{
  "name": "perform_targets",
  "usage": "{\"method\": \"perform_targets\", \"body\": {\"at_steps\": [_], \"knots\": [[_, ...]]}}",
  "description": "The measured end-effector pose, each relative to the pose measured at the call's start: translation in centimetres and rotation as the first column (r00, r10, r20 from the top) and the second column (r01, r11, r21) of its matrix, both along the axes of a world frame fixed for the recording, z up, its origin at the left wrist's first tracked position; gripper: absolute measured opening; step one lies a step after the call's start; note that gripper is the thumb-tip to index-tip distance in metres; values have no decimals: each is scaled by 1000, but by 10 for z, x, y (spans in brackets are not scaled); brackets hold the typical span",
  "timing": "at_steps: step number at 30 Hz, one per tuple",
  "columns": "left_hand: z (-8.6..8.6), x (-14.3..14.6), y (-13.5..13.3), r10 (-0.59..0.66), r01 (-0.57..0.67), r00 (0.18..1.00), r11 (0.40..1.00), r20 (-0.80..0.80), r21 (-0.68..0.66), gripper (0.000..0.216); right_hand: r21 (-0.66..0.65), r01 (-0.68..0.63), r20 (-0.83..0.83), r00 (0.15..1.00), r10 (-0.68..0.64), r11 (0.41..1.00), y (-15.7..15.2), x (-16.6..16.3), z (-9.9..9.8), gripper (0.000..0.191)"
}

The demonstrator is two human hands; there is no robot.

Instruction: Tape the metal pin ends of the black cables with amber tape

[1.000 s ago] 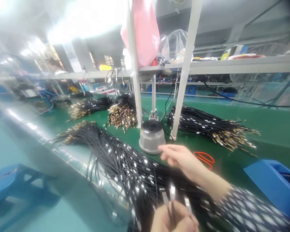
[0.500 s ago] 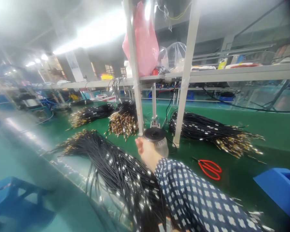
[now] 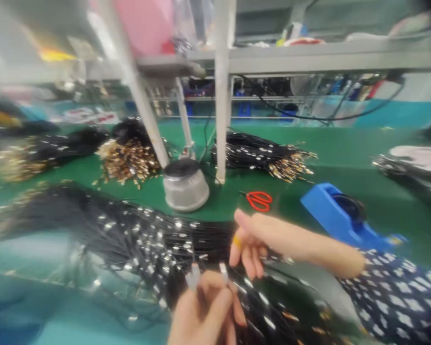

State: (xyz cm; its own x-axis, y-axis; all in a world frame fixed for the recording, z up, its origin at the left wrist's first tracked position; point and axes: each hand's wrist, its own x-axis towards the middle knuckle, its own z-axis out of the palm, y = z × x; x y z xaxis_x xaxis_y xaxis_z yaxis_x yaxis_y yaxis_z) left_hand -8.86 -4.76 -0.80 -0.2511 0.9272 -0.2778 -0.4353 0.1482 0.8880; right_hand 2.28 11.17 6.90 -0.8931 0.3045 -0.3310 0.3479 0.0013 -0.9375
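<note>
My left hand (image 3: 208, 309) is closed at the bottom middle, pinching cable ends whose silver plugs (image 3: 194, 274) stick up past the fingers. My right hand (image 3: 253, 242) hovers just above and to the right of it, fingers loosely bent and apart, with nothing visible in them. A yellow band wraps one of its fingers. Under both hands lies a long bundle of black cables (image 3: 129, 225) dotted with shiny plugs. Beyond them stands a round grey-white device (image 3: 186, 189) with a black top, touched by neither hand.
Red-handled scissors or snips (image 3: 259, 200) lie right of the device, near a blue tape dispenser (image 3: 326, 211). More cable bundles with gold ends (image 3: 129, 160) rest farther back on the green mat. White posts (image 3: 221, 96) hold up a shelf (image 3: 330, 60).
My right hand has left the round device and come back beside my left hand. The view has turned right and down, bringing my left hand and the plugs into clearer sight.
</note>
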Motion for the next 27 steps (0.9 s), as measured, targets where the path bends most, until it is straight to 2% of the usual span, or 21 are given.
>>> {"method": "perform_targets", "body": {"at_steps": [3,8,14,22,27], "knots": [[11,6,13,-66,67,990,998,-124,4,31,53,-9,152,988,1,999,-5,35,9,87],[22,19,32,-148,147,953,989,-265,-24,24,106,-78,309,950,42,991,-10,55,15,84],[21,24,35,-191,189,912,981,-364,-42,24,63,-90,271,960,70,994,-11,59,13,80],[18,23,35,-224,207,867,975,-446,-86,20,121,-127,310,947,84,985,-11,63,13,84],[18,26,35,-184,170,905,983,-384,-70,20,95,-100,281,957,70,990,-10,64,11,83]]}}
